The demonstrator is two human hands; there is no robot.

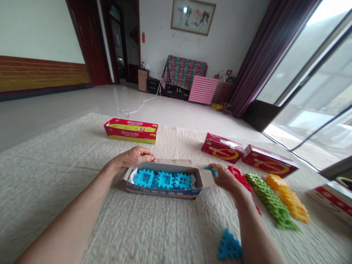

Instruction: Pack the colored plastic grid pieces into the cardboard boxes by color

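Open box: a long dark-blue cardboard box [162,193] is set on the cream quilted mat [154,229], its top uncovered, right in front of the person.
Box filling: three light-blue plastic lattice pieces [165,180] are seen lined up inside, with a pale crumpled lining [134,175] tucked at the ends.
Left hand: the left hand [137,157] is rested at the back left corner, fingers curled by the back flap [177,161]; whether the cardboard is gripped cannot be told.
Right hand: and here, at the box's right end flap [206,179], a small blue plastic piece [211,170] is pinched in the fingers of the right hand [222,176]!
Loose triangle: a blue plastic triangular lattice [229,245] is left lying near the right forearm.
Colour rows: red [238,175], green [271,201] and yellow plastic lattice strips [287,198] are laid out side by side on the right.
Other boxes: two dark-red cardboard boxes [222,147] are parked behind those strips; a red-and-yellow-green cardboard box [131,131] is placed beyond the left hand.
Far side: a television stand is draped with a patterned cloth [184,69] and a red-and-white checked cloth [203,89], below a framed picture [193,16].
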